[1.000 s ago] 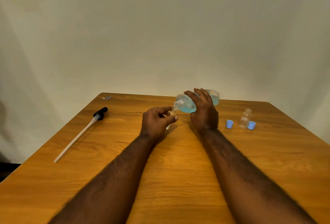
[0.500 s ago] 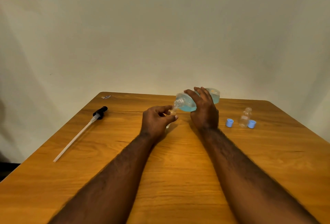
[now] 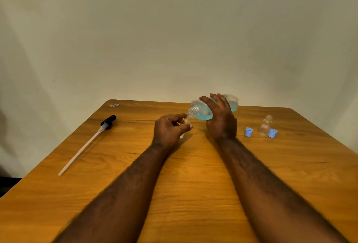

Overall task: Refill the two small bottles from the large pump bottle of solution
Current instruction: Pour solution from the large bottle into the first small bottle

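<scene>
Near the table's (image 3: 193, 184) left edge lies the pump (image 3: 85, 146), its black head toward the far edge. Toward the middle of the far edge, the left hand (image 3: 168, 131) pinches a small bottle (image 3: 187, 120) at the neck of the large bottle (image 3: 201, 112) of blue solution. The large bottle is tipped sideways, with the right hand's (image 3: 220, 120) fingers curled round it. Toward the right edge an empty small bottle (image 3: 265, 126) stands between the left blue cap (image 3: 248, 132) and the right blue cap (image 3: 272, 133).

Blue solution in the clear large pump bottle (image 3: 201, 114), two light-blue caps (image 3: 248, 132) (image 3: 272, 133) near the right edge, black-headed white pump (image 3: 85, 144), wood-grained orange-brown counter (image 3: 193, 184).
</scene>
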